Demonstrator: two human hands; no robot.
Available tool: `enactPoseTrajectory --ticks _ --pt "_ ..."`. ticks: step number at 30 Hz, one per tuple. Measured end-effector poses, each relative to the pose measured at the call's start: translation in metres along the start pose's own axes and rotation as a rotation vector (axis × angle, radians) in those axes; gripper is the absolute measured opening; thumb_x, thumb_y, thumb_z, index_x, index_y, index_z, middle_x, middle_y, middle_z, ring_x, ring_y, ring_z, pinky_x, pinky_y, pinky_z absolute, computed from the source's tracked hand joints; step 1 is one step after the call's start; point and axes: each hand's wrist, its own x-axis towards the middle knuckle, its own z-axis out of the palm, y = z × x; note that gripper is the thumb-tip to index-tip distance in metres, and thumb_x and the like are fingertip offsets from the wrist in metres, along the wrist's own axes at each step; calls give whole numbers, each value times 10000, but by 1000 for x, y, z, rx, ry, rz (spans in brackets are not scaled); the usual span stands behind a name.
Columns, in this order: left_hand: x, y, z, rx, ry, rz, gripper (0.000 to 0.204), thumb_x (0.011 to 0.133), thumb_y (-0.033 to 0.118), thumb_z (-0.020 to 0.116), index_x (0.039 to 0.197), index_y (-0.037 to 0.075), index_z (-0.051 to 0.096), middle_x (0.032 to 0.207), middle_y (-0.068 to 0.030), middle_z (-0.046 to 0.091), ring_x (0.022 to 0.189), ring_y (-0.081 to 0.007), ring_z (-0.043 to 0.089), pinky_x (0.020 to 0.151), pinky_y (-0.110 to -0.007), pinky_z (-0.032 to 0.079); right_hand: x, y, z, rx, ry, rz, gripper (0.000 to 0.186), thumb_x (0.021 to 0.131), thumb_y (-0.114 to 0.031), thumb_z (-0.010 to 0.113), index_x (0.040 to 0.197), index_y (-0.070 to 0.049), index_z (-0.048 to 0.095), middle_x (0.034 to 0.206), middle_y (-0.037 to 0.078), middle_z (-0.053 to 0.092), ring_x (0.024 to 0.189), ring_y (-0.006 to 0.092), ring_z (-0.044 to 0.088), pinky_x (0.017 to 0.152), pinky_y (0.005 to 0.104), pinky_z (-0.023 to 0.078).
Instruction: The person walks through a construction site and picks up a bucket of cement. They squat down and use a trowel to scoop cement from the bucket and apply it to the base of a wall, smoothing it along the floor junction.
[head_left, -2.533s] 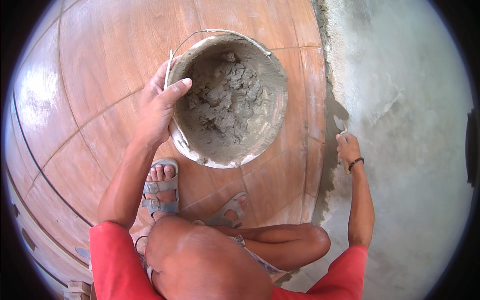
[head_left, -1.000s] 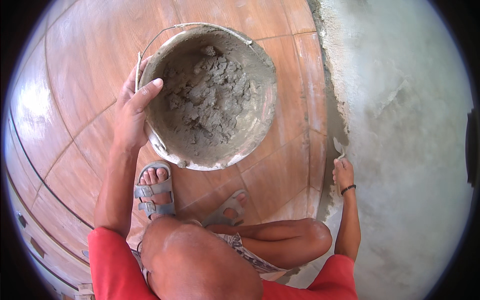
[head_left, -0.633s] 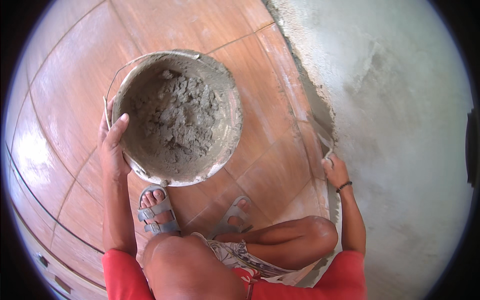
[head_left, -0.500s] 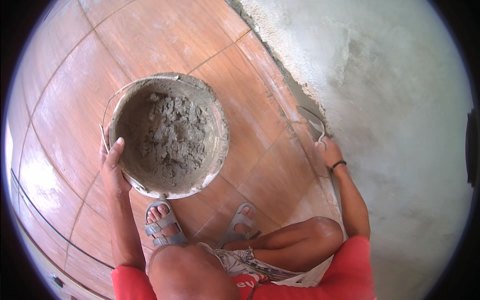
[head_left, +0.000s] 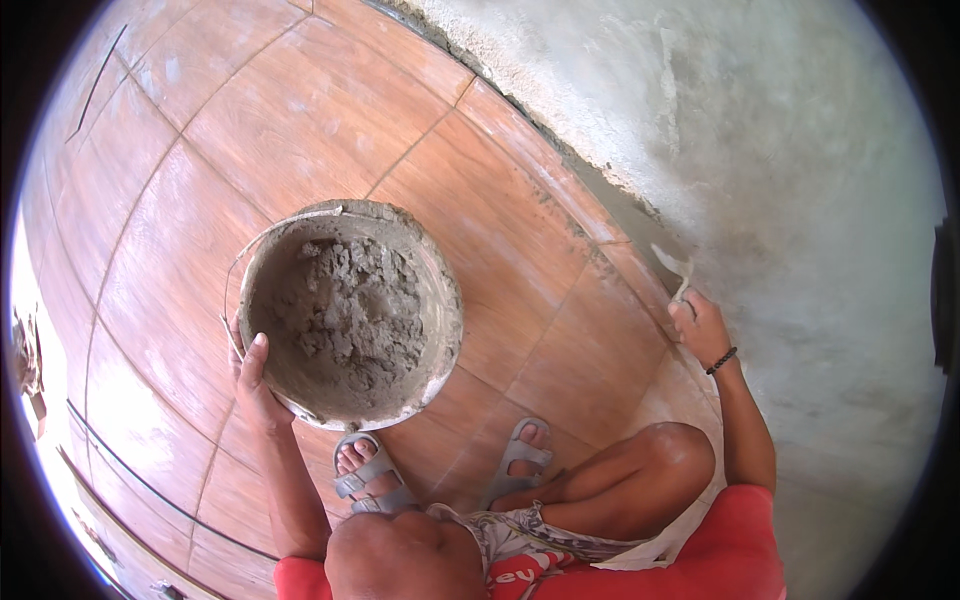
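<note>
My left hand (head_left: 258, 392) grips the near left rim of a round bucket (head_left: 447, 300), its thumb over the lip. Wet grey mortar (head_left: 362, 300) lies inside, lumpy, and the walls are coated with it. To the right, my right hand (head_left: 702, 326) is closed around the handle of a small trowel (head_left: 676, 265). The blade points away from me, beside the grey mortar strip (head_left: 625, 208) between the tiles and the wall. Whether the blade touches the strip I cannot tell.
Wood-look tiles (head_left: 500, 250) cover the floor, with a narrow tile border (head_left: 540, 165) by the rough grey plastered wall (head_left: 800, 220) on the right. My sandalled feet (head_left: 375, 475) stand close to the bucket. A dark thin line (head_left: 170, 500) runs over the floor at lower left.
The whole view has shifted, so the bucket appears lower. My right hand and the trowel have come slightly back toward me along the wall edge. Both hands keep their grips.
</note>
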Motion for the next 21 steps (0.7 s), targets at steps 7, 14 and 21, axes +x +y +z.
enactPoseTrajectory --ticks 7,14,21 --pt "6 1 -6 -2 -7 31 546 847 65 577 1358 5 397 1245 -141 542 1146 -250 523 993 -378 424 -24 -84 34 -123 -87 -510 268 830 -188 610 1017 3 603 890 214 618 852 414 599 707 444 471" --pt "6 5 -6 -66 -37 -1 518 843 3 584 1337 11 432 1250 -115 547 1127 -197 535 983 -343 427 -57 -235 31 -678 -260 -744 314 773 -116 609 1079 -47 611 818 151 544 744 360 592 665 451 474" --pt "5 10 4 -7 -124 -11 519 851 -10 560 1353 -1 429 1240 -93 558 1168 -181 501 1021 -324 365 -20 -326 62 -1241 -326 -995 188 811 -84 539 989 -58 595 803 141 609 781 315 633 661 417 492"
